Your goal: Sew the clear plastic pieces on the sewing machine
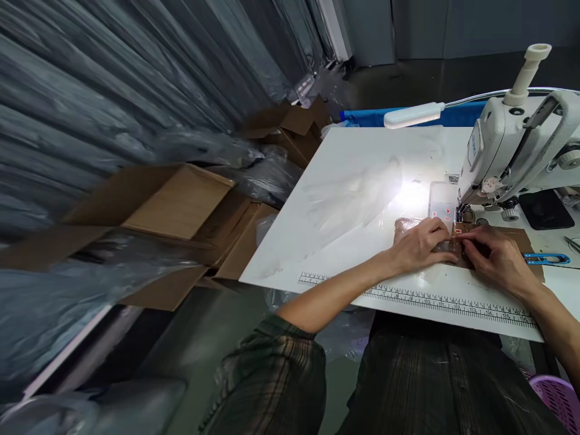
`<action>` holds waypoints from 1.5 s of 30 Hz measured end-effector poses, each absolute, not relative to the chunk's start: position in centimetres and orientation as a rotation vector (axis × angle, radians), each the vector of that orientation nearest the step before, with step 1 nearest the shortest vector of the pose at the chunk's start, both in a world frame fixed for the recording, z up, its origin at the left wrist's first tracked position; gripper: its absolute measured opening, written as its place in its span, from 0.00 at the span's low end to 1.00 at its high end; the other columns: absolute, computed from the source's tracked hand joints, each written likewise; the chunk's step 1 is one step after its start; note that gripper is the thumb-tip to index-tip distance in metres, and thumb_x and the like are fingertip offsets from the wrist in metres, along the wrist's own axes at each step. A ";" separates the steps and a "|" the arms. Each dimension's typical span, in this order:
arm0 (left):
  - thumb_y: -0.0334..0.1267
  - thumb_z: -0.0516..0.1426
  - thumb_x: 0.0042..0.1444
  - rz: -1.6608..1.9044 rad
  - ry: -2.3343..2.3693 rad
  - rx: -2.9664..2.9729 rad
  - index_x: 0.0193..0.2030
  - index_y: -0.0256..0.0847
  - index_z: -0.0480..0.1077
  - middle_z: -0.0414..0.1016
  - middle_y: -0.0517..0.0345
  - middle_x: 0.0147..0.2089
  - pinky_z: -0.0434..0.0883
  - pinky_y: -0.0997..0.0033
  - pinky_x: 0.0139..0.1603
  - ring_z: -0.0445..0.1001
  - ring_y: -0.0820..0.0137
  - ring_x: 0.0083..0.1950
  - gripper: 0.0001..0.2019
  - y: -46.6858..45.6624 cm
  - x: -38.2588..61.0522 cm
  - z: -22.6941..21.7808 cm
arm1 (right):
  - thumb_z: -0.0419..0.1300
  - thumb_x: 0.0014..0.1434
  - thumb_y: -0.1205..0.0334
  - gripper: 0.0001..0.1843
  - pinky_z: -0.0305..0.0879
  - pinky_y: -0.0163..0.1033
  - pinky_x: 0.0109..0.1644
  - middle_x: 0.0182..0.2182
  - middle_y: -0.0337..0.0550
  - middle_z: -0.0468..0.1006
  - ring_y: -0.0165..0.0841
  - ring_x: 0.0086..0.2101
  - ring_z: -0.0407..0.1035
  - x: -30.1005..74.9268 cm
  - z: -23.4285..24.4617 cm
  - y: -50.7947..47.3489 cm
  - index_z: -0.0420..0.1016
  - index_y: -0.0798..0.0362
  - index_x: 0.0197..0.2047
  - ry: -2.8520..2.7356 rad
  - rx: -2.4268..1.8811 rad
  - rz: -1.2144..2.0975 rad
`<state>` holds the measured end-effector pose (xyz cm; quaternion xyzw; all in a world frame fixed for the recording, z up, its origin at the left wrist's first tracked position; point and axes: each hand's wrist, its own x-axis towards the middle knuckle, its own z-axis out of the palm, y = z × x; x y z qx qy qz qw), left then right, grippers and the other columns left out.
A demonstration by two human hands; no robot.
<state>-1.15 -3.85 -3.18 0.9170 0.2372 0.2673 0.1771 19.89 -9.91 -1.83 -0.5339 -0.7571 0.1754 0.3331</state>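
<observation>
A brown piece with a shiny, clear plastic-like surface (405, 225) lies flat under the sewing machine (496, 151), close to its presser foot (460, 212). My left hand (423, 243) rests on this piece, thumb and fingers apart, left of the needle area. At the right, my right hand (501, 257) pinches near the piece's edge, just in front of the presser foot. Its fingertips partly hide what they hold. Small red-and-white marks (458, 231) show beside the fingers. Brown cardboard-like material (519, 238) extends under and past my right hand.
Blue thread snips (546, 258) and a dark flat object (546, 209) lie right of the machine. A lamp (414, 115) lights the white table (290, 241). A printed ruler (430, 299) runs along the front edge. Open cardboard boxes (181, 202) stand at left.
</observation>
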 end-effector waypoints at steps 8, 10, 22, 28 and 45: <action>0.37 0.59 0.63 0.709 0.842 1.987 0.42 0.40 0.67 0.80 0.54 0.39 0.78 0.69 0.40 0.78 0.73 0.38 0.06 -4.1 -1.9 -2.4 | 0.58 0.62 0.55 0.13 0.70 0.39 0.31 0.27 0.40 0.78 0.32 0.26 0.71 20.0 -0.8 -9.6 0.76 0.51 0.46 -1.951 -1.405 0.662; 0.36 0.60 0.61 0.697 0.812 1.840 0.45 0.39 0.66 0.80 0.51 0.42 0.79 0.67 0.44 0.80 0.71 0.42 0.09 -4.0 -2.0 -2.3 | 0.59 0.61 0.53 0.13 0.68 0.38 0.29 0.25 0.39 0.77 0.32 0.24 0.70 19.9 -0.3 -9.3 0.75 0.51 0.44 -1.990 -1.396 0.710; 0.39 0.63 0.59 0.699 0.781 1.612 0.53 0.37 0.64 0.81 0.52 0.40 0.78 0.65 0.45 0.80 0.70 0.41 0.19 -4.0 -1.9 -2.6 | 0.55 0.62 0.53 0.12 0.63 0.39 0.26 0.28 0.44 0.78 0.32 0.24 0.69 17.8 -0.6 -8.5 0.76 0.50 0.34 -2.103 -1.404 0.467; 0.39 0.61 0.59 0.693 0.777 1.663 0.52 0.38 0.64 0.81 0.52 0.40 0.78 0.66 0.43 0.80 0.71 0.39 0.17 -4.1 -1.9 -2.6 | 0.54 0.62 0.55 0.12 0.64 0.39 0.27 0.27 0.43 0.77 0.31 0.23 0.67 17.3 -1.0 -8.5 0.74 0.49 0.30 -2.054 -1.388 0.399; 0.39 0.60 0.59 0.645 0.727 1.842 0.55 0.39 0.65 0.81 0.56 0.37 0.74 0.69 0.37 0.78 0.72 0.36 0.18 -4.1 -2.2 -2.1 | 0.59 0.53 0.56 0.07 0.60 0.37 0.23 0.17 0.36 0.70 0.31 0.19 0.64 18.8 -1.2 -8.5 0.70 0.48 0.28 -1.585 -1.635 0.682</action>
